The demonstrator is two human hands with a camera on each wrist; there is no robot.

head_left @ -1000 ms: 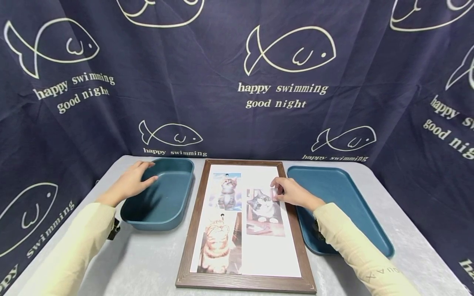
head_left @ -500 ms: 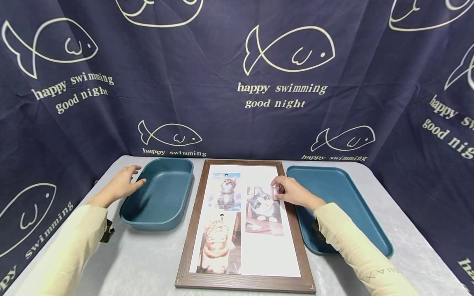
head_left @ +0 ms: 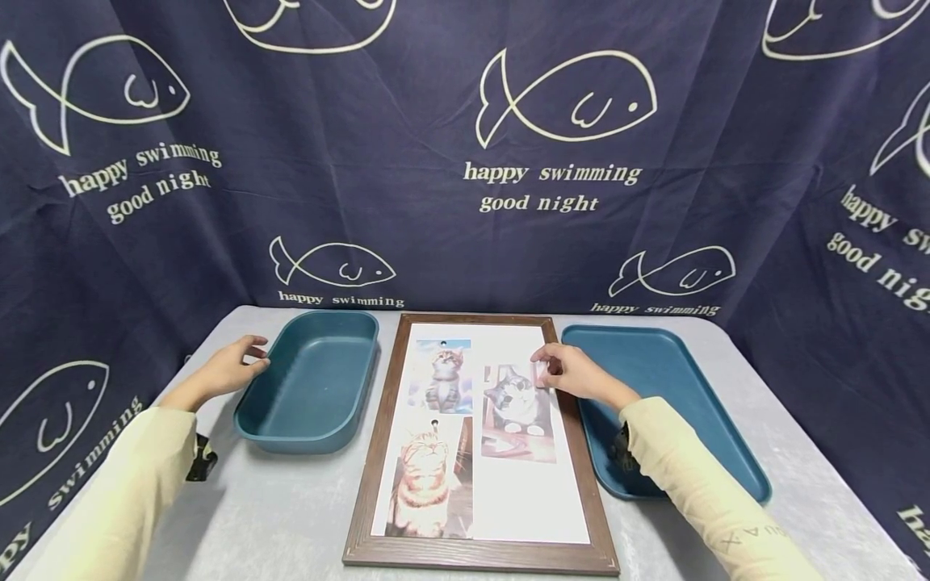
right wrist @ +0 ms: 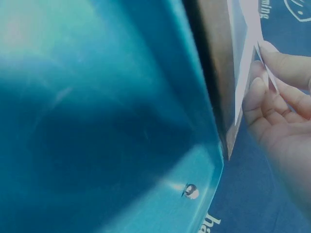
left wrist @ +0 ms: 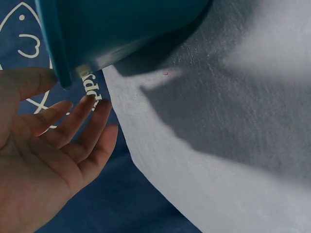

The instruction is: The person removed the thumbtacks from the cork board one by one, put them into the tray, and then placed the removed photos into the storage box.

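Note:
My right hand point(head_left: 581, 375) pinches the upper right corner of a grey-and-white cat photo point(head_left: 517, 415) over the white framed board point(head_left: 538, 508). In the right wrist view the paper's thin edge point(right wrist: 266, 70) shows between thumb and fingers. Two other cat photos lie on the board's left half: a kitten against a sky point(head_left: 445, 379) above, an orange cat point(head_left: 424, 484) below. Each has a small dark pin at its top. My left hand point(head_left: 225, 371) is at the left side of the deep teal bin point(head_left: 308, 442), fingers loosely bent with nothing in them.
Right of the board lies a shallow teal tray point(head_left: 647, 347), partly under my right forearm. A small shiny pin point(right wrist: 190, 191) sits in it in the right wrist view. A dark blue fish-print curtain point(head_left: 436, 161) surrounds the grey table point(head_left: 283, 516).
My left hand has drawn back to the left, from over the bin to its left rim. My right hand stays at the photo's corner; the photo has shifted slightly up.

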